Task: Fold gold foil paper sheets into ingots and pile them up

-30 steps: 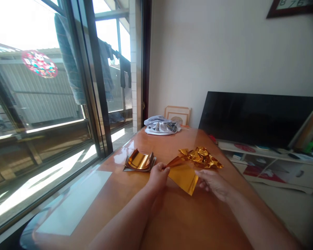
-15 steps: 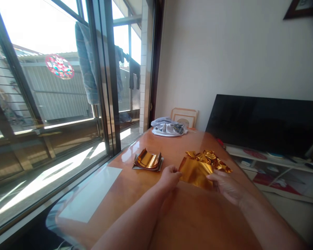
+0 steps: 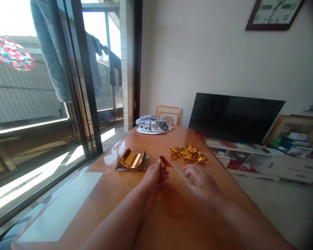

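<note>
A gold foil sheet [image 3: 166, 162] stretches between my hands above the table, tilted so that it shows almost edge-on. My left hand [image 3: 156, 175] pinches its left end, the other fingers curled. At the opposite end, my right hand [image 3: 201, 182] has its fingers bent around the edge, slightly blurred. Left of my hands lies a stack of curled gold foil sheets [image 3: 131, 160] on greyish paper. Beyond the held sheet sit several crumpled, twisted pieces of gold foil [image 3: 190, 153].
The glossy brown table [image 3: 169, 218] has a pale rectangular sheet [image 3: 65, 205] at its left. Folded clothing [image 3: 153, 125] lies at the far end, near wooden frames [image 3: 169, 111]. A television [image 3: 234, 118] stands on a white cabinet [image 3: 287, 165]; glass doors [image 3: 86, 80] line the left.
The gold sheet has turned from facing me broadly to nearly edge-on, with both hands still at its ends. My view has swung right, bringing the wall clock further in.
</note>
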